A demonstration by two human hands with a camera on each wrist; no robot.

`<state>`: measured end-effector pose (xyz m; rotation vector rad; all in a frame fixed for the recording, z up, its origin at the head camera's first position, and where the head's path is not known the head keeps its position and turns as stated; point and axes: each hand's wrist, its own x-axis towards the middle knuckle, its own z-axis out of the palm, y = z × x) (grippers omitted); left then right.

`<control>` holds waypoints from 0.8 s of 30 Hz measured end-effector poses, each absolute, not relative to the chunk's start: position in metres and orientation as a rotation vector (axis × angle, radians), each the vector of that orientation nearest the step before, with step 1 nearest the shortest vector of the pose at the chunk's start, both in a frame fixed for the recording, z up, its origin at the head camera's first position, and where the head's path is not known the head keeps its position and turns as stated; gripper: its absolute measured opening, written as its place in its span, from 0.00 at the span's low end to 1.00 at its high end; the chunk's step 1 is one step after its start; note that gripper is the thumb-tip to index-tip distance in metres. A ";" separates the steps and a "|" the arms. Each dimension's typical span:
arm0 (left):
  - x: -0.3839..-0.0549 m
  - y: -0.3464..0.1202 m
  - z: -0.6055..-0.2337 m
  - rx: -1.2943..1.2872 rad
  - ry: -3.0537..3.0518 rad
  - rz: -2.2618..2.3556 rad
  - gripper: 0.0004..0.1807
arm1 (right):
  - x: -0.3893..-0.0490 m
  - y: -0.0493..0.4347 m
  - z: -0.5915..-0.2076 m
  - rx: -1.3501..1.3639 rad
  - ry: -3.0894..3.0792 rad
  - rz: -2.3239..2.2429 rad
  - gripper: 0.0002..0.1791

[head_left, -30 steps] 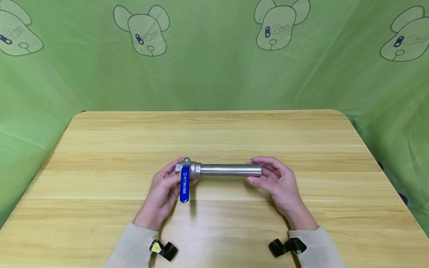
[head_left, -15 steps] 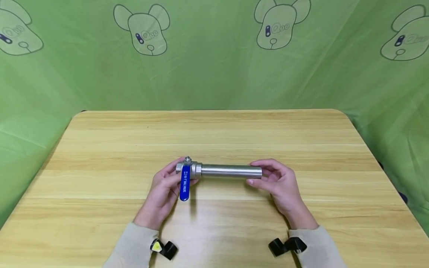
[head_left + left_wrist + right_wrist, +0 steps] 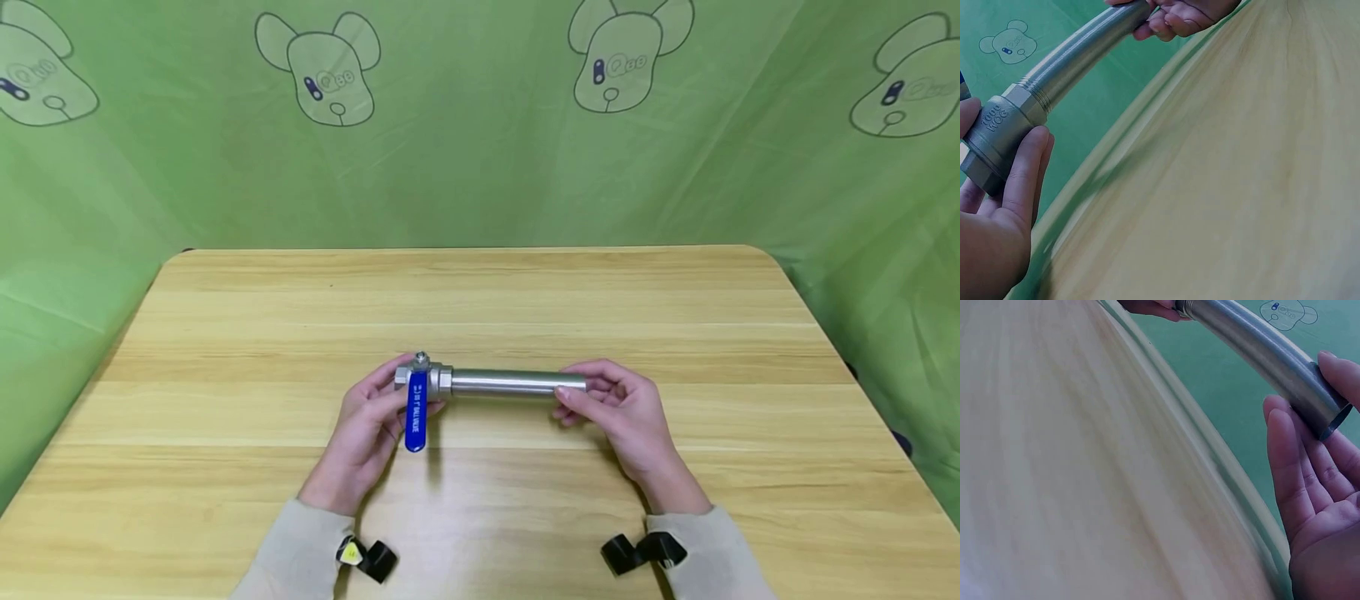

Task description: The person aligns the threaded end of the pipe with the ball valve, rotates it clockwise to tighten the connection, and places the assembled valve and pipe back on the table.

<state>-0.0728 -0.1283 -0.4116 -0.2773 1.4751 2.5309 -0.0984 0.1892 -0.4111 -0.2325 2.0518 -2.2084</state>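
Note:
My left hand [image 3: 363, 433] grips a steel ball valve [image 3: 1007, 128] by its body. The valve's blue lever handle [image 3: 416, 412] points toward me, with white lettering on it. A shiny steel pipe [image 3: 510, 382] runs to the right out of the valve; a few bare threads show at the joint in the left wrist view. At the pipe's free end my right hand [image 3: 630, 417] pinches it, thumb on the near side and fingers behind and below. In the right wrist view that end [image 3: 1338, 422] is open and hollow. Valve and pipe are held level above the table.
A light wood-grain table [image 3: 262, 333] spreads under both hands. Behind it and at its sides hangs a green cloth [image 3: 480, 167] printed with bear heads. Black wrist cameras [image 3: 378, 561] are strapped over the sleeves.
The right thumb has come up from below the pipe onto its near side, and the fingers have shifted down behind it. The blue lever handle has swung very slightly right. My left hand keeps its grip.

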 end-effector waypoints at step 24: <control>-0.074 -0.127 -0.413 -0.210 1.504 2.494 0.23 | -0.100 0.187 -0.408 0.024 2.173 -2.070 0.13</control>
